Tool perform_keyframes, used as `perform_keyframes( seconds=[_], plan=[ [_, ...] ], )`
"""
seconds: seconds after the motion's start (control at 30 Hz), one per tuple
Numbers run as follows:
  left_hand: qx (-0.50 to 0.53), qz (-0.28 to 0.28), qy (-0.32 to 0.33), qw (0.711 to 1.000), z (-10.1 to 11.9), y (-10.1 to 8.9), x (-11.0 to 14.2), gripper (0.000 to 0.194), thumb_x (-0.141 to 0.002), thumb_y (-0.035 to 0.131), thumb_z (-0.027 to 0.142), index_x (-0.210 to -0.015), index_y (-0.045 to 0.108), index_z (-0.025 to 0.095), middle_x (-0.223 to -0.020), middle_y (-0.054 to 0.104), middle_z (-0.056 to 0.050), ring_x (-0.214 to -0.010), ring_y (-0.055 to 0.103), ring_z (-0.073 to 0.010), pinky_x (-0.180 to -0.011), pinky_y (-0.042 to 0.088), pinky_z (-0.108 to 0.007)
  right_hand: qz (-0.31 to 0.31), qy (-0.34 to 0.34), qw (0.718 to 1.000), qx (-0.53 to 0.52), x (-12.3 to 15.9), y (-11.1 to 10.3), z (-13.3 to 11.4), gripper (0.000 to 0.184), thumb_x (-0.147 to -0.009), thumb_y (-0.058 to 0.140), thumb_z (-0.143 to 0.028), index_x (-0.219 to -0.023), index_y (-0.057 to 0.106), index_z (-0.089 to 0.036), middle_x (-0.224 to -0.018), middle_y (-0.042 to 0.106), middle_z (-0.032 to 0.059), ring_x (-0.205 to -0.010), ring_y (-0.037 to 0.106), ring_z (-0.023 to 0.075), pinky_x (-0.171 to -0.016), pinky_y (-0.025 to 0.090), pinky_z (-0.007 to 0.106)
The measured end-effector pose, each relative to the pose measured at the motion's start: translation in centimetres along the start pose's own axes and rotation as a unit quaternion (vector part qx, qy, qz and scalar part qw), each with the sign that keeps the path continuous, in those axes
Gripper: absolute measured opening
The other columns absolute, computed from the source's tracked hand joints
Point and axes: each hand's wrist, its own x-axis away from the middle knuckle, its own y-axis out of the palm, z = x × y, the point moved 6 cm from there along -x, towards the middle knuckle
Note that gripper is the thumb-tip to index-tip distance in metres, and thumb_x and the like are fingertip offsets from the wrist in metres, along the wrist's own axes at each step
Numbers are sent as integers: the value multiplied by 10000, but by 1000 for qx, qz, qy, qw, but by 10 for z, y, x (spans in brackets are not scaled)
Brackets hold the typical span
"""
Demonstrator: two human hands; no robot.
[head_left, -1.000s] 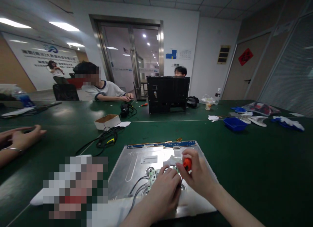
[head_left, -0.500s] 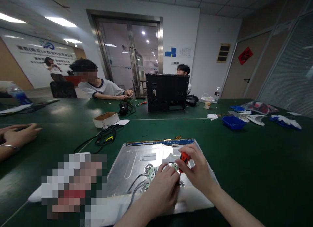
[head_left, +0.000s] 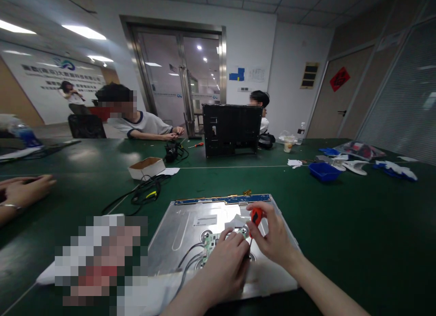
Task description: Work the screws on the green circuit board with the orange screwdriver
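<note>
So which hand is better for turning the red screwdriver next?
Probably the right: the right hand holds the red screwdriver, which points down toward the metal panel. The left hand lies over the green circuit board.

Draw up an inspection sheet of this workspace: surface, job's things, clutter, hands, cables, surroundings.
Surface: broad dark-green tabletop.
Job's things: flat silver metal panel; small green circuit board on it; orange-and-black screwdriver.
Clutter: open white cardboard box, rectangular blue plastic tray.
Hands: right hand grips the screwdriver's handle; left hand covers part of the board, grip unclear.
Cables: thin grey cables at the board; coiled black cable beyond the panel.
Surroundings: upright black rectangular casing; other people nearby.
</note>
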Motion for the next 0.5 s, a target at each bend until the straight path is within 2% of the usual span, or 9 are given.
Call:
perform_keyframes(
  seconds=[0.07,0.2,0.3,0.4,0.5],
  plan=[
    [0,-3,-2,1000,1,0,0,125,-809,496,154,-897,577,193,-963,615,-61,-959,548,-241,-1055,286,-490,13,-5,1000,4,-1,1,0,267,-900,492,-228,-1158,423,-237,-947,593,41,-712,603,159,-657,518,312],
    [1,-5,-1,1000,1,-1,0,150,-805,514,168,-936,580,204,-1010,616,-65,-1008,543,-255,-1051,289,-491,26,-10,999,21,-1,1,-6,294,-902,521,-226,-1191,471,-252,-1096,540,85,-938,609,207,-765,530,363],
    [1,-6,-2,1000,0,-1,0,195,-796,526,168,-978,581,210,-1045,613,-69,-1039,535,-264,-1056,284,-492,7,-10,999,33,0,2,-11,337,-919,478,-189,-1247,478,-264,-1175,529,104,-1067,577,230,-862,511,406],
    [2,-8,-3,1000,-1,0,0,198,-800,520,157,-979,586,211,-1033,616,-68,-1026,542,-259,-1059,281,-490,-18,-39,999,23,1,2,-18,406,-927,404,-120,-1306,430,-262,-1228,556,111,-1164,537,232,-930,480,433],
    [2,-9,2,1000,0,0,0,201,-807,513,154,-986,585,210,-1046,617,-71,-1033,542,-259,-1059,283,-487,-13,-63,998,-2,1,1,-20,392,-912,424,-106,-1280,411,-242,-1210,588,115,-1170,543,235,-935,476,455]
  ],
)
